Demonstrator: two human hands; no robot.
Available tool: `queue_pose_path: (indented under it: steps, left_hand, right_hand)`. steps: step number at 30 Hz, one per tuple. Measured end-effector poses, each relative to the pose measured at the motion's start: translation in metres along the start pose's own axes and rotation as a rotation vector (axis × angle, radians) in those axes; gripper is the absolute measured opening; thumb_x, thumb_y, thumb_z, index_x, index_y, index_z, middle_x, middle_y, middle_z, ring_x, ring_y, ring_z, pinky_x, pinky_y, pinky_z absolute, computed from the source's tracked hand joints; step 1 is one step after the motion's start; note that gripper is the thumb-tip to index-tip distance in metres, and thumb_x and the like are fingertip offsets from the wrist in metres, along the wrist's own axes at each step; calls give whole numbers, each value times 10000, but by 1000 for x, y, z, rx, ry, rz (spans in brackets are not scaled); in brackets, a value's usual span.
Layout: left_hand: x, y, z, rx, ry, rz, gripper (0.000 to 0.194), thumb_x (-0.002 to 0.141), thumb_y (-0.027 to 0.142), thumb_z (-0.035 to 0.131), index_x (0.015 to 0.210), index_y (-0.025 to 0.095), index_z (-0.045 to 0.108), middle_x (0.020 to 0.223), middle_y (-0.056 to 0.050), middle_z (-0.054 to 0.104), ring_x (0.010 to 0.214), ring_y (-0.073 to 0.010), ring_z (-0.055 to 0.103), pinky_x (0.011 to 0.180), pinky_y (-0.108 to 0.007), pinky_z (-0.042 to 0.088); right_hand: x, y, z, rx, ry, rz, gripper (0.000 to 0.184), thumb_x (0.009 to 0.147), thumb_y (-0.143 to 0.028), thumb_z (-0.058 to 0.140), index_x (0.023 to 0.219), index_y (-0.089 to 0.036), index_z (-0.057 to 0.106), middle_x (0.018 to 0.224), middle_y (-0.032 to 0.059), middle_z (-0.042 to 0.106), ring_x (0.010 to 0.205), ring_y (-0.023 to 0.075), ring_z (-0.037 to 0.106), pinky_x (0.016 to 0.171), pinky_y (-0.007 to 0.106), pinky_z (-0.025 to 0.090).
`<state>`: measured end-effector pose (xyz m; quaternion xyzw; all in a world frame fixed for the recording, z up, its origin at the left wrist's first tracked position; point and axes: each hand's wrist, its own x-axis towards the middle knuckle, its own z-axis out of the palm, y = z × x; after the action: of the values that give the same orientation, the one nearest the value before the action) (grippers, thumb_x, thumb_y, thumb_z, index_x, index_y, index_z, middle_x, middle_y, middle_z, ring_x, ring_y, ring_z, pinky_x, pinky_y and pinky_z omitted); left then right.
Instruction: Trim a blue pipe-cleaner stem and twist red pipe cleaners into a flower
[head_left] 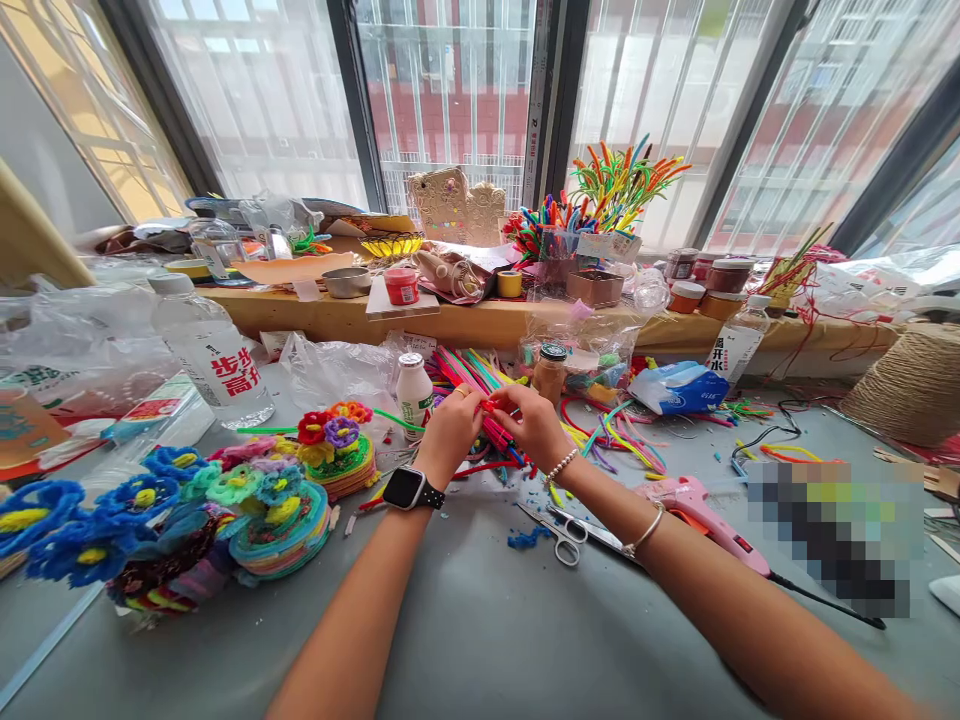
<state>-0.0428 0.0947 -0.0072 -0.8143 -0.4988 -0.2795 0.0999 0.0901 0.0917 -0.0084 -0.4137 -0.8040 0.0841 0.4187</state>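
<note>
My left hand [453, 428], with a watch on its wrist, and my right hand [534, 424], with a beaded bracelet, meet above the middle of the table. Both have their fingers pinched on a small red pipe cleaner [489, 406], mostly covered by the fingertips. Right behind and below them lies a bundle of pink and multicoloured pipe cleaners [459, 366]. Small scissors [564, 540] rest open near my right forearm, beside blue fuzzy scraps [528, 538]. A white bottle [413, 393] stands just left of my left hand, and a dark-lidded jar [550, 372] is behind my right hand.
Pipe-cleaner flowers on coiled bases [279, 528] crowd the left side. A pink glue gun [705, 515] with a cable lies to the right. Water bottles [214, 355], a blue tissue pack [679, 387] and a twine spool [911, 385] stand around. The wooden sill [480, 322] holds clutter.
</note>
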Motion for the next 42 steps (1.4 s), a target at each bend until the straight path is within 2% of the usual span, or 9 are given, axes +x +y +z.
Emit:
queue_pose_path:
  steps: [5, 8, 16, 25, 28, 35, 36, 38, 42]
  left_hand:
    - [-1, 6, -1, 29, 49, -149, 156, 760, 191, 431, 876, 112, 499, 888, -110, 541, 813, -190, 535, 681, -287, 433]
    - [-1, 11, 0, 54, -40, -309, 202, 763, 247, 417, 813, 74, 509, 824, -152, 546, 754, -235, 551, 621, -344, 439]
    - [-8, 27, 23, -70, -252, -36, 225, 755, 232, 429, 893, 90, 534, 954, -131, 574, 973, -198, 487, 839, -310, 372]
    - [-12, 22, 25, -136, -301, -61, 330, 787, 311, 357, 881, 56, 544, 985, -195, 552, 1027, -271, 451, 831, -376, 366]
    - [-11, 20, 27, -178, -306, -70, 376, 779, 346, 374, 939, 43, 530, 1042, -208, 528, 1062, -284, 426, 865, -386, 338]
    - [-3, 20, 21, -324, -258, -101, 453, 769, 370, 401, 1104, 69, 452, 1230, -192, 400, 1182, -265, 286, 962, -400, 211]
    - [-2, 23, 14, -379, -242, -106, 497, 751, 413, 420, 1125, 87, 437, 1234, -177, 403, 1185, -259, 283, 966, -396, 209]
    - [2, 31, -1, -912, -243, -159, 566, 705, 456, 479, 1161, 130, 406, 1236, -155, 412, 1166, -254, 322, 958, -392, 232]
    - [6, 45, -28, -1840, -203, -259, 481, 747, 487, 388, 1115, 183, 447, 1143, -114, 510, 1025, -220, 484, 877, -378, 351]
  right_hand:
    - [-1, -4, -1, -33, 8, -39, 93, 771, -169, 449, 768, -172, 543, 763, 38, 545, 708, 138, 502, 648, 235, 396]
    - [-2, -3, 1, -49, 32, -22, 84, 756, -151, 449, 741, -168, 530, 736, 34, 537, 682, 138, 496, 631, 235, 392]
    - [-6, -2, -4, -59, 74, 38, 80, 727, -124, 463, 677, -153, 518, 659, 37, 544, 612, 147, 503, 582, 245, 402]
    - [-35, -22, -36, -54, 97, -11, 85, 754, -130, 461, 719, -152, 535, 694, 50, 564, 644, 149, 525, 600, 249, 422]
    - [-44, -38, -62, -47, 190, -45, 73, 764, -147, 469, 756, -169, 538, 711, 32, 571, 642, 133, 532, 595, 237, 430]
    - [-43, -65, -101, -62, 714, 16, 78, 755, -167, 508, 815, -195, 551, 772, 9, 579, 691, 126, 560, 657, 255, 449]
    - [-42, -64, -102, -44, 737, 30, 79, 759, -173, 503, 820, -193, 547, 777, 11, 576, 689, 127, 564, 653, 258, 452]
    - [-39, -60, -101, -36, 654, 29, 73, 760, -172, 499, 812, -187, 547, 764, 11, 578, 675, 124, 565, 638, 251, 452]
    - [-35, -54, -99, -77, 149, -59, 56, 743, -133, 508, 748, -164, 554, 686, 3, 577, 609, 105, 539, 573, 211, 428]
